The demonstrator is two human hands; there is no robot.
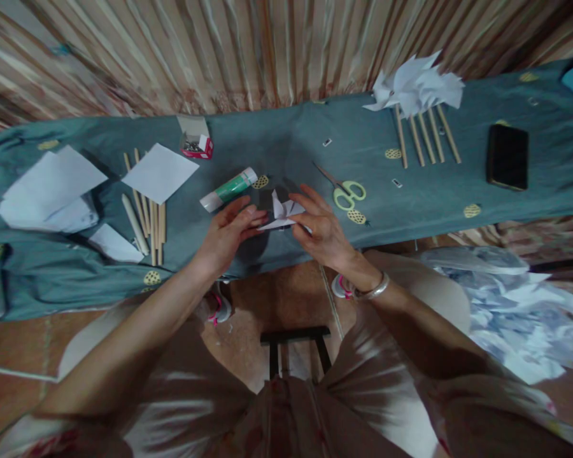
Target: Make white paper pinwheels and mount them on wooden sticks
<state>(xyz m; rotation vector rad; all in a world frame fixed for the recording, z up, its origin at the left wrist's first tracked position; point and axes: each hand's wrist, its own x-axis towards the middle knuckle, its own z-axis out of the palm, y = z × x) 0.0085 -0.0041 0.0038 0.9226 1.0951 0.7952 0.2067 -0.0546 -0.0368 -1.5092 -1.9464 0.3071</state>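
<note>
Between my hands is a white paper pinwheel (281, 210), partly folded, with one point standing up. My left hand (233, 230) pinches its left corner. On the other side, the fingers of my right hand (322, 228) are closed on its right edge; a bracelet circles that wrist. A green and white glue tube (230, 189) lies just beyond my left hand. Scissors with pale green handles (346, 191) rest to the right of my right hand, blades pointing away. My fingers hide parts of the paper's edges.
To the left are stacked white sheets (52, 191), a square sheet (160, 173) over wooden sticks (153, 222), and an opened red box (195, 143). Finished pinwheels (417, 86) lie at the back right, near a dark phone (507, 157). A bag of folded paper (520, 312) sits low right.
</note>
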